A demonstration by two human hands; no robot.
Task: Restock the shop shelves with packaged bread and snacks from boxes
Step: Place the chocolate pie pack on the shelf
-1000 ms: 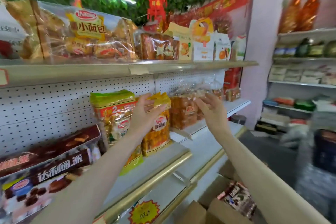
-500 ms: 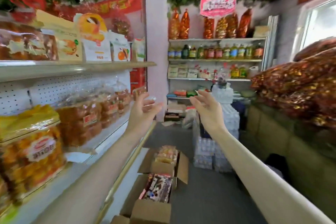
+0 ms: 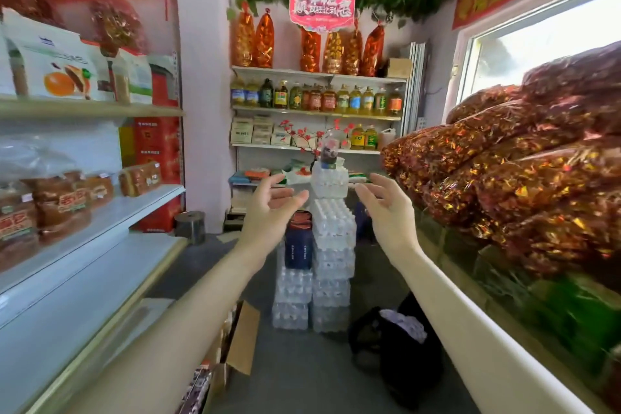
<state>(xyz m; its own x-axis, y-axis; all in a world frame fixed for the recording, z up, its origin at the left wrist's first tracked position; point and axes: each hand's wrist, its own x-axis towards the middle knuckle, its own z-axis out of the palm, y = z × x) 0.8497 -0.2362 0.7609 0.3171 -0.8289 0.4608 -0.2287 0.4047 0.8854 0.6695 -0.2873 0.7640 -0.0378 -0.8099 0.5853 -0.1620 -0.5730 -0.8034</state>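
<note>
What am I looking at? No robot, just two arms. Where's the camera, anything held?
No machine here: a person restocks a shop, filmed by one wide-angle camera worn on the head, looking forward and down. The left hand and right hand are raised in the aisle, fingers relaxed, holding nothing. Packaged bread sits on the shelf at left; an open cardboard box stands on the floor below. Ahead is a stack of bottled-water packs; at right, bags of foil-wrapped sweets.

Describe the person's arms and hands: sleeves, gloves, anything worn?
The left hand and right hand are bare, with no gloves and no rings visible. Both forearms are uncovered as far as the frame shows, with no sleeve, watch or wristband in view.
</note>
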